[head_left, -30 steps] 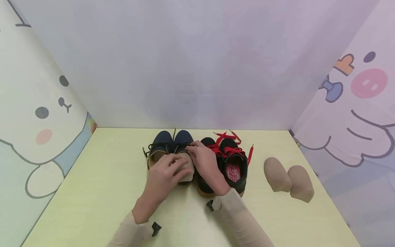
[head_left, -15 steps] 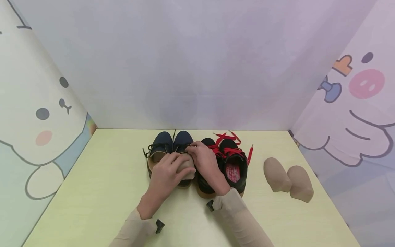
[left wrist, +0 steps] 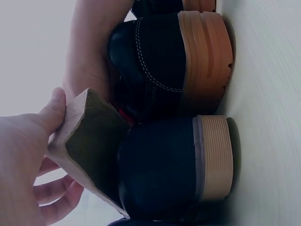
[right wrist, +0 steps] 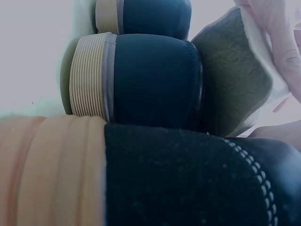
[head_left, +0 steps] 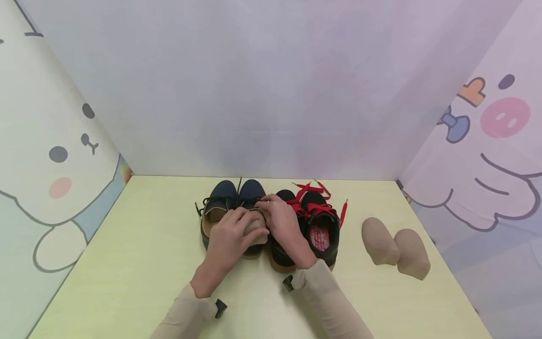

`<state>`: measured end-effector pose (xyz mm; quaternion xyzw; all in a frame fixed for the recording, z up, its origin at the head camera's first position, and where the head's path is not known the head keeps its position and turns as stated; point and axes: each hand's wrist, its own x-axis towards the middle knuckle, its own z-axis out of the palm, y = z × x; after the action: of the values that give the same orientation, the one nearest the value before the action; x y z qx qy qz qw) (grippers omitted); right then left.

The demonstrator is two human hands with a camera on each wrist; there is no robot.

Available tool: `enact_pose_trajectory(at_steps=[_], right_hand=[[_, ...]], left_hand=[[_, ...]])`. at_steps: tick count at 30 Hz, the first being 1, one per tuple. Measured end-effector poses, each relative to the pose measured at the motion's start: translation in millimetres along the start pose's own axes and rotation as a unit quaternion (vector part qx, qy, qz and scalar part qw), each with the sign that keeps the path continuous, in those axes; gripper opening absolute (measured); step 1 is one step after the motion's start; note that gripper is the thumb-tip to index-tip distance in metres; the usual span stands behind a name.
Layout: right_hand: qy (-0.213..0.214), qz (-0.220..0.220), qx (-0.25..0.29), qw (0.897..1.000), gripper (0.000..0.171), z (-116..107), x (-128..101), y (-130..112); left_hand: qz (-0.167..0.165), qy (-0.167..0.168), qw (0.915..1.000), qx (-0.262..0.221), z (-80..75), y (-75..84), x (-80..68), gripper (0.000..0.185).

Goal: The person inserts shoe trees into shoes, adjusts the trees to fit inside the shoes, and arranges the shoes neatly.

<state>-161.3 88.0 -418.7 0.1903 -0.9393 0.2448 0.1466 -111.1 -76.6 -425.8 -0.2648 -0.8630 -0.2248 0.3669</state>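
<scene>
While the left hand (head_left: 227, 237) pinches a molded shoe insert (left wrist: 96, 141) angled into the mouth of the right navy shoe (head_left: 251, 189), the right hand (head_left: 282, 221) seems to pinch its front edge, probably to hold it open.

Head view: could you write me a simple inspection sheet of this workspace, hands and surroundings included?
Surface: pale yellow tabletop.
Job's things: navy lace-up shoes beside black shoes with red laces; one beige shoe insert at the right navy shoe's opening; two loose inserts toward the right.
Clutter: nothing seen.
Left hand: holds the beige shoe insert.
Right hand: at that same shoe's laced front; grip unclear.
Cables: nothing seen.
Surroundings: pale backdrop, cartoon-printed side panels.
</scene>
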Motion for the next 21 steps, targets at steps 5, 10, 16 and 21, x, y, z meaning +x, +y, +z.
enact_pose_trajectory(at_steps=[5,10,16,21], right_hand=[[0.004,-0.003,0.006,1.0,0.019,-2,-1,0],[0.007,-0.004,0.005,1.0,0.019,-1,-1,0],[0.007,-0.005,0.006,1.0,0.019,-1,-1,-1],[0.005,0.001,0.007,1.0,0.019,-1,-1,-1]], left_hand=[[-0.004,0.004,0.9999,0.012,2.6,-2.5,1.6,0.041],[-0.012,-0.001,0.9995,0.031,7.2,-6.5,1.9,0.041],[-0.044,-0.027,0.9979,0.039,10.5,-10.2,2.5,0.038],[-0.053,-0.038,0.9972,0.037,12.3,-10.6,3.7,0.039]])
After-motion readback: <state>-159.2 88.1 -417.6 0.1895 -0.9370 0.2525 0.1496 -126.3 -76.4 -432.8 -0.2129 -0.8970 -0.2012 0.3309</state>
